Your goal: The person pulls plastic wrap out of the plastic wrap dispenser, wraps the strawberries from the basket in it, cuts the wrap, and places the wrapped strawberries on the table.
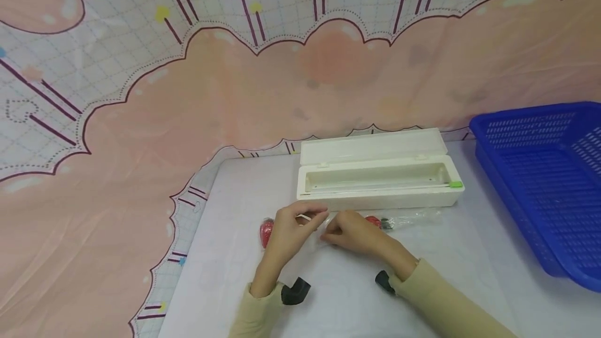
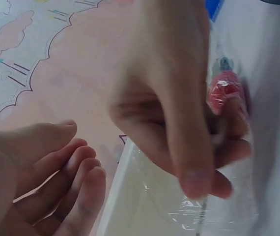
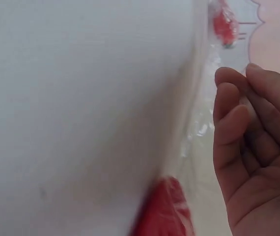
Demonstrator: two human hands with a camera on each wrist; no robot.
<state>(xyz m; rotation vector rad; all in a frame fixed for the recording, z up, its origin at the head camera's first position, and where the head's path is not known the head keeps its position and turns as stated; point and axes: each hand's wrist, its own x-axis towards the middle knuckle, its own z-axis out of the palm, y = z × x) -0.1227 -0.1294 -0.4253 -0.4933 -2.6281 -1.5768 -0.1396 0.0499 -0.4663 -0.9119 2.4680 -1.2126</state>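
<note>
both hands (image 1: 324,228) pinching clear film (image 1: 408,218) — white dispenser box (image 1: 380,179) behind

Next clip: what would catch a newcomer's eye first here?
Probably the two hands meeting at mid-table, the left hand and right hand both fingering a strip of clear film with red strawberry-like pieces wrapped in it. Just behind them lies a long white dispenser box with its lid open, and a blue basket sits at the right edge.
</note>
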